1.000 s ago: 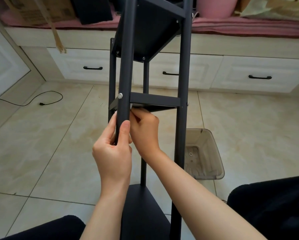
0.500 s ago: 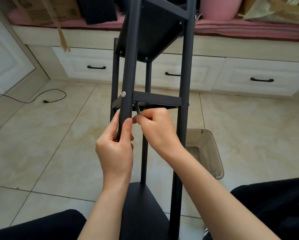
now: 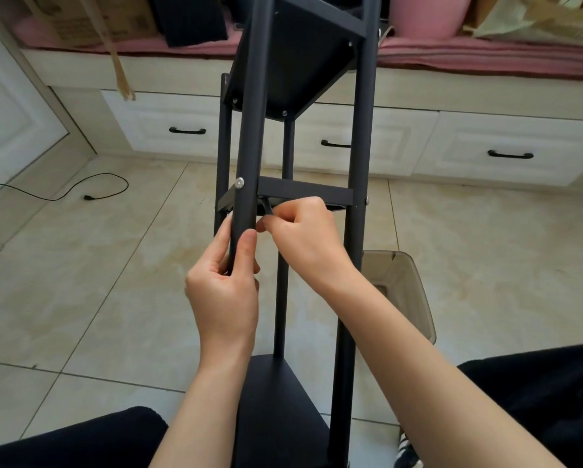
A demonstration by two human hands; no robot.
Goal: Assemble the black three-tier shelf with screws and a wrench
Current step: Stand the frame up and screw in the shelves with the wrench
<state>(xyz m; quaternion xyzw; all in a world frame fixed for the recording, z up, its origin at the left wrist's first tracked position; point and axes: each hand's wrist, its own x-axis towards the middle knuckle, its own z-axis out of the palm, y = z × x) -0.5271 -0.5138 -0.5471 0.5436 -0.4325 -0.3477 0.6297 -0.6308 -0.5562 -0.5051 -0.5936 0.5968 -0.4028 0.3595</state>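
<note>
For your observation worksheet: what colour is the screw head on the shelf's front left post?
Silver, on the screw head, clearest in the head view.

We see a black shelf (image 3: 303, 192) with a silver screw (image 3: 239, 183), beige floor tiles (image 3: 80, 282), white drawers (image 3: 182, 126) with black handles (image 3: 187, 131), and a pink cushion (image 3: 486, 52).

**What the view hides**

The shelf (image 3: 303, 190) runs off the top and bottom edges, so neither end shows. The wrench (image 3: 267, 207) is mostly buried in the right hand (image 3: 303, 238); only a short dark stub shows under the middle tier, and its tip and whatever it meets are hidden. The left hand's fingers (image 3: 223, 238) wrap behind the front post (image 3: 246, 130), out of sight. The clear bin (image 3: 408, 298) is partly masked by the right post.
</note>
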